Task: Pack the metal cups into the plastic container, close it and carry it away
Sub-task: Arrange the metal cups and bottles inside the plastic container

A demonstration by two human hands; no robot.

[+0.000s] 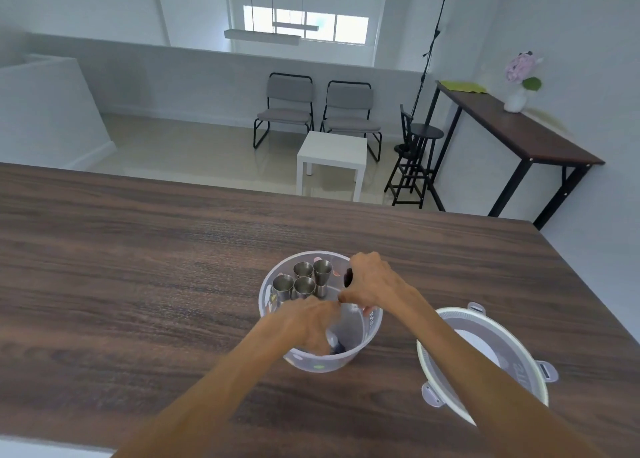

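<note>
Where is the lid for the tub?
In the head view, the lid lies on the wooden table, just right of the plastic container, partly hidden under the right forearm.

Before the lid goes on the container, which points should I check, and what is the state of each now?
1. Cups upright inside container: ok, four seen standing.
2. All cups packed: cannot tell; hands hide part of the inside.
3. Left hand out of container: not ok, it reaches in.
4. Right hand free for lid: not ok, it holds something dark at the rim.
5. Lid within reach: ok, on table at right.
</note>
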